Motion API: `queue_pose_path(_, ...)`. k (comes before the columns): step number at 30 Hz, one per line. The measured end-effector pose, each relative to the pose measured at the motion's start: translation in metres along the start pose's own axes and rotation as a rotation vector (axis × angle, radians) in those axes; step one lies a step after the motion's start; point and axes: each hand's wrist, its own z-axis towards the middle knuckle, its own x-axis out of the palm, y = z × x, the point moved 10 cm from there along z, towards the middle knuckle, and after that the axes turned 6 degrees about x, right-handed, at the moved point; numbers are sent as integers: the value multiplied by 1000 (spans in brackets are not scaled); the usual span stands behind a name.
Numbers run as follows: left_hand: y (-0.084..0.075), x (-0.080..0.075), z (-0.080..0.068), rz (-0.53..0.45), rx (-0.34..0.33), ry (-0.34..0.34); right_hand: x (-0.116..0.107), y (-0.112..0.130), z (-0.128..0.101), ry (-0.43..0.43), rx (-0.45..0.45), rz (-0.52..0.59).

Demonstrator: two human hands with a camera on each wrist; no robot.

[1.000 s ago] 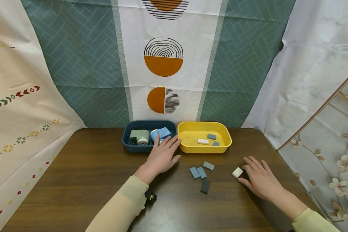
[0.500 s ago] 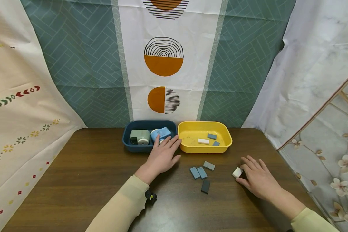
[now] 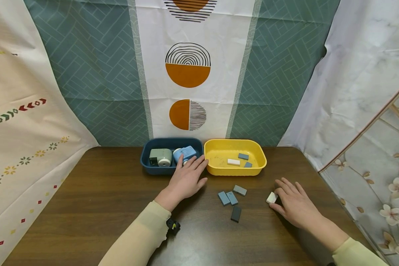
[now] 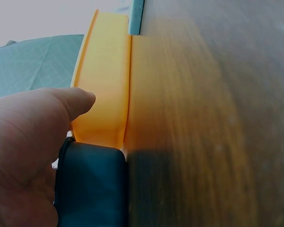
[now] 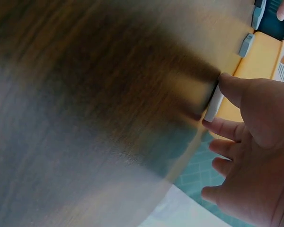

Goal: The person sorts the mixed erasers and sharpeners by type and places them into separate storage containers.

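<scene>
While left hand (image 3: 185, 179) rests flat, fingers spread on blue tray (image 3: 147, 157) rim, right hand (image 3: 294, 205) pinches white eraser (image 3: 271, 197), thumb and forefinger; grey erasers (image 3: 232, 198) between hands.

No writing, label, brand, number or sign is showing legibly in any of the views. The hanging cloths behind the surface are carrying only patterns, not letters.
</scene>
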Motion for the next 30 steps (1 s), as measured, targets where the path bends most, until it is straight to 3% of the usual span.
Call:
queue_pose_path(21, -1, -6, 1, 10, 13, -15, -21, 3, 11, -59, -34, -15)
queue_pose_path(30, -1, -1, 0, -4, 8, -5, -35, 3, 18, -64, -34, -8)
